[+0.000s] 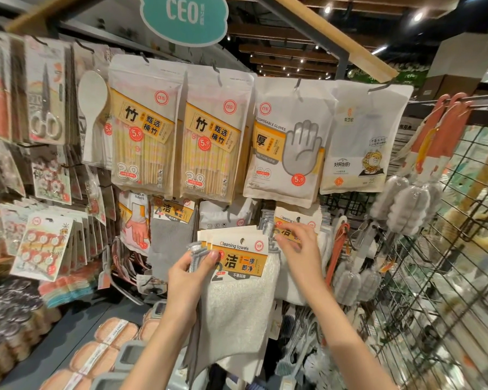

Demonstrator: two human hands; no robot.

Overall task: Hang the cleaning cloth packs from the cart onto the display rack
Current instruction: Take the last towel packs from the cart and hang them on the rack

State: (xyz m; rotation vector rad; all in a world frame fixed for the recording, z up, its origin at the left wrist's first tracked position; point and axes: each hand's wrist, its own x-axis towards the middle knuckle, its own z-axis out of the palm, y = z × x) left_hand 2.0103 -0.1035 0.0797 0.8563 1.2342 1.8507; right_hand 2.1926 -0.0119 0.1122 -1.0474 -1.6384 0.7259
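My left hand (188, 273) grips a small stack of cleaning towel packs (238, 294) by their left top edge: white cloths with orange-and-white header cards reading "Cleaning towels". The stack is held up in front of the display rack's lower row. My right hand (295, 243) reaches past the stack's right corner, and its fingers pinch the header card of a matching cloth pack (296, 220) that hangs on a rack hook. The hook itself is hidden behind the cards. The cart is out of view.
Bamboo chopstick packs (145, 136), disposable glove packs (288, 142) and a grey cloth pack (171, 235) hang on the rack. A wire grid panel (445, 277) with bottle brushes (406, 209) stands to the right. Sponges (107, 347) lie on the shelf below.
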